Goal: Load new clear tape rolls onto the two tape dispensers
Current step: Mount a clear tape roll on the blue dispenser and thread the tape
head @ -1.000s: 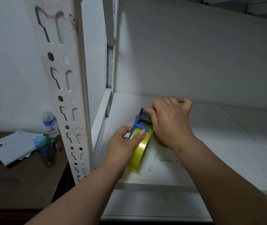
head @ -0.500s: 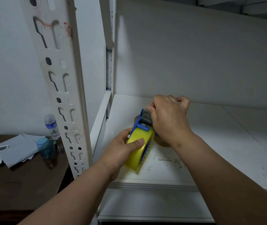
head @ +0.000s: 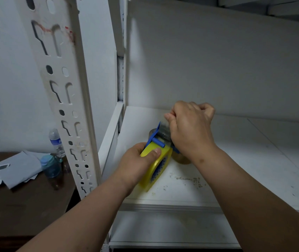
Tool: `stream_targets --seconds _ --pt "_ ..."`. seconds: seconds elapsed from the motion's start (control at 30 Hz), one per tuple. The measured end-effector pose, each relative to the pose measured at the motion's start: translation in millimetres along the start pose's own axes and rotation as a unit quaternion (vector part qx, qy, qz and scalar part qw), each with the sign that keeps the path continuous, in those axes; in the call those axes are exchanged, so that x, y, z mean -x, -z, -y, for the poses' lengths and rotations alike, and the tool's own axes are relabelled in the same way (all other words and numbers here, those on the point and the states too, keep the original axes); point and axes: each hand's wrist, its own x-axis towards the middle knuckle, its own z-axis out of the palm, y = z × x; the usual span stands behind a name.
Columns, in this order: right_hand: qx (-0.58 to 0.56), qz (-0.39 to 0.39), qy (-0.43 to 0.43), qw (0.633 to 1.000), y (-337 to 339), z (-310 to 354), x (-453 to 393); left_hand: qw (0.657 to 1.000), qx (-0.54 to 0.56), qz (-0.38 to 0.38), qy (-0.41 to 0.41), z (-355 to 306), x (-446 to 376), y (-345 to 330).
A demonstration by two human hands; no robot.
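Nearest to us, our left hand (head: pixel 137 160) wraps the tape roll (head: pixel 155 167), thumb on its rim, holding it and the blue dispenser (head: pixel 158 140) it sits on up on edge over the near part of the white shelf (head: pixel 236 160). The roll looks yellowish through its many clear layers. It is already seated on the dispenser's hub (blue spokes show through the core), so we judge the step in hand is threading the free end.

Just beyond, our right hand (head: pixel 190 128) is closed tight, thumb and forefinger pinching something thin at the dispenser's far end. We read it as the tape end, but it is too small and clear to confirm.

The key relation: the dispenser's long axis runs from our left hand away toward the back wall, roll at the near end, roller and cutter at the far end. The pinch sits up and beyond the roller, so the right hand is the nearer one for drawing tape over it, with the left only steadying.

A second roll (head: pixel 180 159) lies on the shelf, half hidden under our right wrist.
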Motion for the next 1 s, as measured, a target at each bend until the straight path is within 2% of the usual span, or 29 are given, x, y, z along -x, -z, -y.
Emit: stream_targets --seconds 0.33,0.53,0.7,0.87,1.0 --pt "-0.039 0.01 -0.011 0.999 19.7 -5.8 -14.2 0.997 0.002 0.048 0.054 -8.2 -6.3 1.6" --pt "-0.06 -0.001 -0.02 0.998 28.6 -11.1 -20.3 0.998 -0.027 -0.051 0.011 0.9 -6.8 -3.5" --pt "-0.074 -0.003 -0.032 0.997 32.2 -13.2 -21.7 0.997 -0.037 -0.064 0.008 -0.1 -6.7 -3.9" --pt "-0.079 -0.002 -0.037 0.996 30.8 -14.1 -23.3 0.998 0.026 0.039 0.029 6.1 -3.3 7.7" --pt "-0.066 -0.014 -0.015 0.998 30.5 -11.3 -23.4 0.996 0.062 0.058 0.018 13.3 -3.2 10.1"
